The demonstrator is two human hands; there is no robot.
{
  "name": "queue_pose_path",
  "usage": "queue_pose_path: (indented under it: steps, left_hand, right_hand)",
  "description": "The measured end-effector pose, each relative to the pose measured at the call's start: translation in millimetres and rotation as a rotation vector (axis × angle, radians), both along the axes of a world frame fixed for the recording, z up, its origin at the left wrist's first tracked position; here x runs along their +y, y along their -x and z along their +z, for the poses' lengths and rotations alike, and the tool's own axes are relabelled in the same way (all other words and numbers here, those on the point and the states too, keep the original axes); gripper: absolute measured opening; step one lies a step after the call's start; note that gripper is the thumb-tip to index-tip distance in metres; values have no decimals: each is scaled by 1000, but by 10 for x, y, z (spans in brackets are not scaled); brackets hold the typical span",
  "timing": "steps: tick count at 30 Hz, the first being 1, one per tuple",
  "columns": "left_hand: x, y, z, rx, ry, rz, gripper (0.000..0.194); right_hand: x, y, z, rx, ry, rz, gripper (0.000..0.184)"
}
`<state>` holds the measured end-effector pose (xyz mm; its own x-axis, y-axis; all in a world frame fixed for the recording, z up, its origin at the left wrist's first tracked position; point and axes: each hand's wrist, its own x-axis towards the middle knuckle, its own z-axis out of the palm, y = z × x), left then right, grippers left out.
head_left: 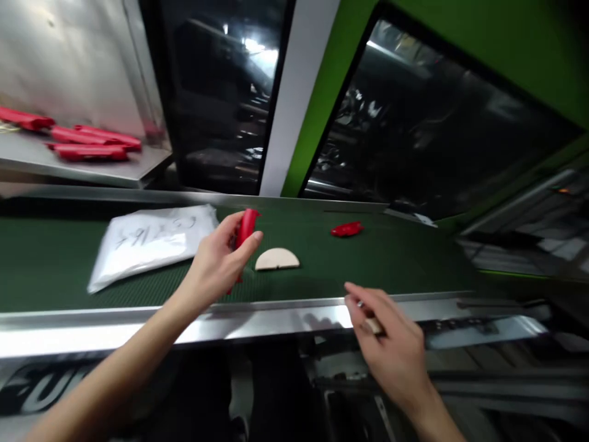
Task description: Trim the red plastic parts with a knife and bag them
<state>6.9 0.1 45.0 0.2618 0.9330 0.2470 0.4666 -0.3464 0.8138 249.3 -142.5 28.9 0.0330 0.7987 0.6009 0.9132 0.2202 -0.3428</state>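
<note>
The fingers of the person's left hand [219,259] are wrapped around a red part [247,228], the thumb pressed along its near side; the hand and part are just left of a pale half-disc [277,259], apart from it. The part stands tilted in the grasp, its upper end higher than the half-disc and its lower end showing beneath the palm. The right hand [391,341], to the right of the half-disc and nearer the body, has its fingers curled around a small tan item [373,326] with a bit of metal showing; most of it is hidden, so what it is cannot be told.

The half-disc lies flat side toward the person on a green ribbed belt [322,279]. A second red part [346,229] lies to its right and a little farther off. Left of it, past the left hand, is a clear-wrapped white packet [147,242] with dark handwriting. A metal rail [285,319] runs on its near side. Beyond it rises a green machine [313,110] with dark windows; far to its left, a metal shelf [131,170] bears several red pieces [92,150], blurred.
</note>
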Motion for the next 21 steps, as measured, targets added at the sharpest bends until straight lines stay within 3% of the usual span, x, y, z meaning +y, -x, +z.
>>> queue_pose_path:
  steps: [2,5,7,10,13,15,21]
  left_hand:
    - [449,-176,-47,209,-73,-89,47]
    - [972,-458,-179,379,-158,-179,41]
    - [1184,-606,-282,446,-180,-217,40]
    - [1317,-707,-408,445,-172,-245,45]
    - [1277,-648,-422,312,-162,-196,44]
    - [1160,-551,-347,175,-116,-130,35]
    - [473,-234,-27,-266,159,-6,38]
  right_hand:
    - [265,-383,83,-103,6,-116,22]
    - [715,-834,179,-234,133,-209,20]
    - [1030,-1018,199,-315,250,-215,20]
    - [1459,-1190,185,-401,403,-183,22]
    - [1779,-1358,170,-429,498,-165,29]
    - [1931,-1482,167,-428,539,-149,34]
    - [2107,-1743,149,-378,641,-68,32]
